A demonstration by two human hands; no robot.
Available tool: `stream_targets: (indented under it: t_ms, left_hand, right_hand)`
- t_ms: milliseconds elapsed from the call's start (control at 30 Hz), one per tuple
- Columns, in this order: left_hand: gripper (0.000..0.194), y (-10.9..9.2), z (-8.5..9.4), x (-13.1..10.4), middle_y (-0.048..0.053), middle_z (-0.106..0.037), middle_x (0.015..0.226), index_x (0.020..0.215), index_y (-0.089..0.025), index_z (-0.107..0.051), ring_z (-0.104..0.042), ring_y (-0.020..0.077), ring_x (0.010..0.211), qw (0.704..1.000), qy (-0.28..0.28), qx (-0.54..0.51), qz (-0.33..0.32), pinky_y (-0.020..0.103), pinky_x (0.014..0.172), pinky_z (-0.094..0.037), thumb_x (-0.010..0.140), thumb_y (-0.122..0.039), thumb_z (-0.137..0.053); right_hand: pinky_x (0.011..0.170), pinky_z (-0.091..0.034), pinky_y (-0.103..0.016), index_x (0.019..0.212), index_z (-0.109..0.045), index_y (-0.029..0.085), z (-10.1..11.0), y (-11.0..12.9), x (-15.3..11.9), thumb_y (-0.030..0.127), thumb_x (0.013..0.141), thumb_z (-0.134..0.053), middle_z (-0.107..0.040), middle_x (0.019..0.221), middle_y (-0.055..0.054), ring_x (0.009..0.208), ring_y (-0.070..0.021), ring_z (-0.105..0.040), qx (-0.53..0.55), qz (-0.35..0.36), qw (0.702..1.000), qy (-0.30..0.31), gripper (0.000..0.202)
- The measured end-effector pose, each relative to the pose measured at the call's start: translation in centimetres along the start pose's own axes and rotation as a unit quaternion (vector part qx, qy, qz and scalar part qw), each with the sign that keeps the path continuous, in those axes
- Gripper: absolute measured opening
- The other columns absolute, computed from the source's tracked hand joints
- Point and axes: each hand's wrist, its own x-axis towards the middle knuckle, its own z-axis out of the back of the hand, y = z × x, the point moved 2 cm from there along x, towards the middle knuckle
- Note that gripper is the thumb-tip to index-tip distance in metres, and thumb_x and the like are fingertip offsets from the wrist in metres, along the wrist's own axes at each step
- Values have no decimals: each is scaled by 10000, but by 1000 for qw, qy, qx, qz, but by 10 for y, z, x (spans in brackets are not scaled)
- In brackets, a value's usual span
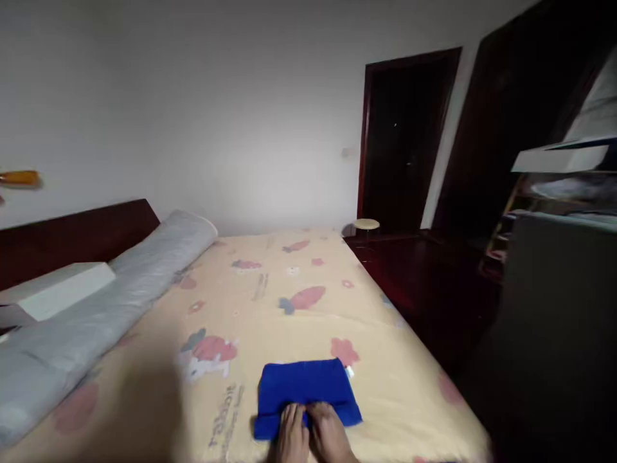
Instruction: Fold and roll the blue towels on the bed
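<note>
A blue cloth lies folded into a rough rectangle on the patterned bedsheet. Its near edge is turned over into a narrow strip, and a small white tag sticks out at its right side. My left hand grips this strip near the middle with its fingers pointing forward. Close beside it, my right hand has curled fingers closed on the same strip. The thumbs and the cloth beneath the fingers are mostly hidden.
A long grey roll lies along the dark headboard, with a white box against it. A round stool stands beyond the bed near a dark door. At right is a dark cabinet.
</note>
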Motion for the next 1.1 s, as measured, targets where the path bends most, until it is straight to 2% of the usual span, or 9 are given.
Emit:
stream_targets:
  t_ms: [200, 333, 433, 567, 733, 800, 900, 1000, 1100]
  left_hand:
    - [420, 11, 34, 22, 29, -623, 1348, 1236, -252, -642, -572, 182, 1227, 997, 66, 17, -32, 360, 1043, -463, 929, -271, -355]
    - [431, 37, 59, 29, 20, -577, 1400, 1286, -272, -602, -546, 197, 1257, 995, 77, 67, -12, 404, 1043, -432, 933, -298, -356]
    - [425, 43, 67, 30, 39, -607, 1367, 1255, -258, -628, -544, 228, 1253, 994, 63, 86, 23, 451, 1061, -388, 921, -296, -368]
    - [480, 18, 56, 34, 42, -652, 1307, 1203, -217, -665, -538, 205, 1258, 995, 72, 58, 35, 408, 1094, -363, 878, -145, -319]
    - [539, -18, 36, 49, 21, -625, 1346, 1276, -229, -615, -537, 161, 1257, 989, 143, 19, -18, 325, 1077, -390, 844, -98, -322]
    - [505, -14, 38, 54, 26, -598, 1378, 1291, -246, -602, -513, 198, 1288, 990, 129, 53, 29, 405, 1092, -373, 863, -146, -352]
    - [472, 8, 51, 57, 62, -579, 1397, 1291, -237, -600, -504, 249, 1295, 984, 86, 127, 86, 487, 1071, -363, 876, -193, -378]
    - [442, 32, 65, 54, 88, -604, 1366, 1242, -221, -638, -523, 253, 1269, 981, 42, 173, 78, 475, 1035, -384, 896, -204, -363]
    - [431, 41, 69, 50, 93, -612, 1355, 1183, -215, -674, -526, 260, 1265, 983, 9, 172, 58, 480, 1012, -409, 902, -199, -348]
  right_hand:
    - [1129, -312, -442, 1315, -585, 163, 20, -23, 4, 127, 756, -460, -599, 1352, -88, 1287, -262, -506, -70, 26, 997, 31, 574]
    - [1121, -320, -424, 1323, -578, 172, 46, -62, -6, 212, 894, -419, -577, 1375, -89, 1301, -255, -496, -122, -1, 992, -29, 460]
    - [1123, -314, -446, 1286, -608, 167, 55, -72, -9, 261, 943, -379, -601, 1346, -99, 1288, -267, -508, -140, -47, 987, -69, 423]
    - [1141, -300, -416, 1315, -591, 174, 45, -44, 3, 209, 897, -402, -542, 1408, -93, 1336, -252, -458, -107, -36, 993, -29, 460]
    - [1131, -317, -399, 1400, -507, 220, 20, 1, 21, 248, 893, -401, -485, 1457, -67, 1352, -233, -440, -40, 8, 993, 111, 519]
    - [1136, -308, -425, 1416, -486, 239, 18, 1, 24, 317, 927, -380, -461, 1473, -60, 1365, -244, -422, -40, 1, 992, 122, 507]
    - [1157, -263, -478, 1399, -511, 220, 28, -22, 24, 460, 963, -329, -434, 1487, -71, 1401, -277, -361, -73, -69, 992, 75, 530]
    - [1162, -236, -516, 1407, -501, 183, 42, -52, 20, 482, 964, -304, -399, 1506, -88, 1423, -293, -313, -112, -164, 980, 21, 569]
    - [1169, -211, -524, 1425, -467, 122, 48, -64, 18, 429, 957, -309, -350, 1525, -125, 1432, -295, -288, -138, -198, 970, 7, 582]
